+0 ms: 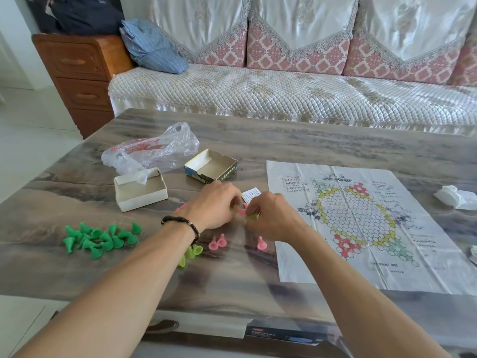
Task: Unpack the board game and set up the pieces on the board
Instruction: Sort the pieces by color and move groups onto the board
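A paper game board [361, 223] with a hexagon star pattern lies flat on the right of the table. My left hand [214, 205] and my right hand [271, 215] meet just left of it, fingers curled over a small cluster of pink and yellow-green pieces [244, 211]. Which pieces each hand pinches is partly hidden. A heap of dark green cone pieces [100, 237] lies at the left. Three pink pieces [219, 242] and some yellow-green pieces [192, 251] lie under my forearms. No piece stands on the board.
Two open cardboard box halves [140, 191] [210, 165] and a crumpled plastic bag [152, 151] sit behind my hands. A small printed slip [251, 195] lies by the board. White tissue [455, 197] rests at the table's right edge. A sofa [284, 91] stands beyond the table.
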The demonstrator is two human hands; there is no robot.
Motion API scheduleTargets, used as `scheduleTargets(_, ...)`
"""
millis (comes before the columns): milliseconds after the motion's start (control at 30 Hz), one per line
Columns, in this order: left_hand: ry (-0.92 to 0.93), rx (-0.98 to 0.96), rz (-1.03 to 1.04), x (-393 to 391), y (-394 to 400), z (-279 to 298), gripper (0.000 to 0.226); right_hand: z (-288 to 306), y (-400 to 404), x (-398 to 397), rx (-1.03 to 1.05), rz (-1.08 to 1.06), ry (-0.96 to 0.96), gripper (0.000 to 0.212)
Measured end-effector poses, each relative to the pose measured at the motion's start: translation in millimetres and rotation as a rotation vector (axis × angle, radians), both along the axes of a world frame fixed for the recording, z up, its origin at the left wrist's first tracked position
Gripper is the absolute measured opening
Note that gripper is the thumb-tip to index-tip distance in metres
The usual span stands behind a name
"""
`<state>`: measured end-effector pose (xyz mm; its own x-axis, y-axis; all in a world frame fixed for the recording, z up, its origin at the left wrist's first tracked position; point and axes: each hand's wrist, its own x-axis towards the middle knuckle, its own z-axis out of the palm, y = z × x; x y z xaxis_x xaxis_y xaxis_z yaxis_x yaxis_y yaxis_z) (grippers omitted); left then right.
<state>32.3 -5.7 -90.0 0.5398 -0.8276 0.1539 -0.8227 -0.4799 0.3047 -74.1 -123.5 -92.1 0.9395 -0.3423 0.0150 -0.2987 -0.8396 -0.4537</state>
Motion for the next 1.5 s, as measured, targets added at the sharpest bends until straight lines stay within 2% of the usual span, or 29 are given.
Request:
scheduleTargets(133, 0.151, -0.225, 0.077, -13, 34, 20, 0.016, 8, 6, -15, 0.077, -0.011, -0.111, 0.015)
scheduleTargets(267, 0.215, -0.297, 0.143, -50, 84, 16, 0.020, 7, 31, -31, 0.082, 0.075, -0.145, 0.016)
scheduleTargets(400, 0.129, -0.329, 0.158, -77, 115, -10, 0.028, -2, 59, -37, 0.058, 0.140, -0.131, 0.017)
scheduleTargets(567, 0.001, -0.270, 0.202, -90, 124, -35, 0.023, -14, 81, -33, 0.045, 0.179, -0.107, 0.017)
scheduleTargets(700, -0.006, -0.310, 0.248, -96, 125, -39, 0.033, -18, 89, -32, 0.044, 0.176, -0.089, 0.027)
scheduleTargets(833, 0.071, -0.335, 0.244, -94, 132, -43, 0.045, -16, 81, -37, 0.122, 0.202, -0.041, 0.040)
scheduleTargets(1067, 0.021, -0.366, 0.230, -90, 129, -48, 0.038, -19, 84, -34, 0.087, 0.203, -0.084, 0.029)
scheduleTargets(1267, 0.013, -0.462, 0.220, -85, 135, -47, 0.033, -18, 75, -38, 0.137, 0.189, -0.123, 0.032)
scheduleTargets(1400, -0.071, -0.498, 0.199, -78, 129, -39, 0.023, -17, 69, -43, 0.091, 0.162, -0.221, 0.023)
scheduleTargets(1500, -0.092, -0.477, 0.200, -66, 115, -31, 0.020, -15, 54, -37, 0.051, 0.065, -0.321, 0.020)
